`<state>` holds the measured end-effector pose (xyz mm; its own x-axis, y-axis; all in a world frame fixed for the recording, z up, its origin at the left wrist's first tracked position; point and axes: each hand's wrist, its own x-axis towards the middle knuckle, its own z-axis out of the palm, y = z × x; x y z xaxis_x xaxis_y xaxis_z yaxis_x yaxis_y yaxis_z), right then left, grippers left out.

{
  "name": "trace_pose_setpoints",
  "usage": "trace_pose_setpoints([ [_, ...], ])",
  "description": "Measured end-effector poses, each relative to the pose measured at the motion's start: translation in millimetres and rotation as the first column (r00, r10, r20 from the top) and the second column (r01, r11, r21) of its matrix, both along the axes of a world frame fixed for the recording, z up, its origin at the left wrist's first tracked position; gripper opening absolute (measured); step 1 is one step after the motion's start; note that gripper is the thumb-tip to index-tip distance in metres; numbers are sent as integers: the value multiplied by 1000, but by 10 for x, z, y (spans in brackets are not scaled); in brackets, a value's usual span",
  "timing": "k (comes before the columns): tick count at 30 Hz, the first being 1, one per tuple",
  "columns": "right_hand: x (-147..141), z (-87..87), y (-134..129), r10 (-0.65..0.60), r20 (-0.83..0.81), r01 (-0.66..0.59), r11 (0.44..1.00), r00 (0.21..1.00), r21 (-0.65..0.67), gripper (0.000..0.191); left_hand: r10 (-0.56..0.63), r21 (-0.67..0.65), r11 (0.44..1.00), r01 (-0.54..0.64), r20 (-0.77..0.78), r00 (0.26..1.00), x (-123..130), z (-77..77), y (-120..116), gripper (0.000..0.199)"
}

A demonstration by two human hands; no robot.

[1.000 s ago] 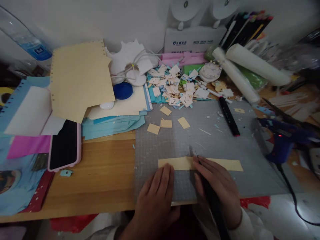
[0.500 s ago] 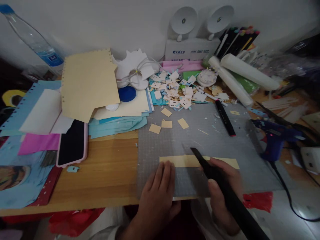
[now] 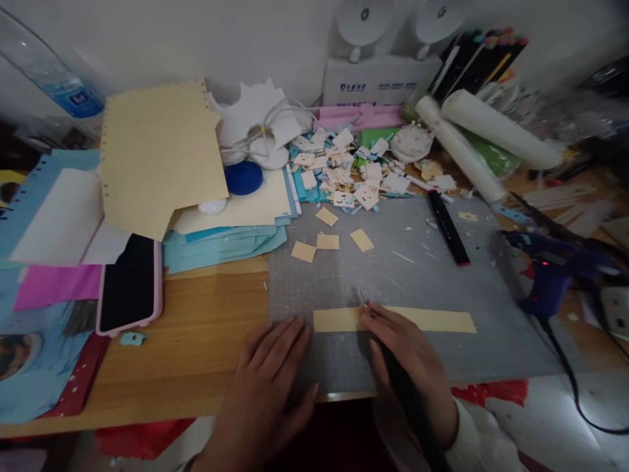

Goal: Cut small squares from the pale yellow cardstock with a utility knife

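A long pale yellow paper strip (image 3: pixel 437 320) lies on the grey cutting mat (image 3: pixel 472 354). My right hand (image 3: pixel 417 360) is closed round a black craft knife (image 3: pixel 405 393), its thin tip pointing away from me over the strip. The fingers of that hand rest across the strip's middle and hide part of it. My left hand (image 3: pixel 270 387) lies flat with fingers stretched at the mat's left edge, just short of the strip's left end, and holds nothing. Several small yellow paper rectangles (image 3: pixel 327 242) are scattered beyond the strip.
A black marker (image 3: pixel 448 229) lies on the mat's far right. Beyond the mat sits a heap of small paper cutouts (image 3: pixel 339 177). At right is a blue glue gun (image 3: pixel 545 275) with a lit red light and a cord. Left are a phone (image 3: pixel 130 285) and stacked papers (image 3: pixel 226 248).
My left hand has come off the strip and moved left. My right hand has shifted left with the craft knife, fingers now on the strip. The view has shifted slightly.
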<state>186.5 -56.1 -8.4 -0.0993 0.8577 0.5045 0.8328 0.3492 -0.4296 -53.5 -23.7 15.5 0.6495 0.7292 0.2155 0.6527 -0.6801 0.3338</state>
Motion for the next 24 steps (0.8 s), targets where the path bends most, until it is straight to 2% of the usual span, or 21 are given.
trace_pose_setpoints([
  [6, -6, -33, -11, 8, -31, -9, 999, 999, -35, 40, -59, 38, 997, 62, -70, 996, 33, -12, 33, 51],
  [14, -3, -42, -11, 21, -22, -23, 998, 1000, -52, 38, -64, 0, 998, 64, -52, 997, 43, 9, 47, 50],
  [24, -6, -52, -32, 23, -11, -23, 998, 1000, -53, 37, -62, 15, 998, 62, -28, 998, 43, -1, 35, 49],
])
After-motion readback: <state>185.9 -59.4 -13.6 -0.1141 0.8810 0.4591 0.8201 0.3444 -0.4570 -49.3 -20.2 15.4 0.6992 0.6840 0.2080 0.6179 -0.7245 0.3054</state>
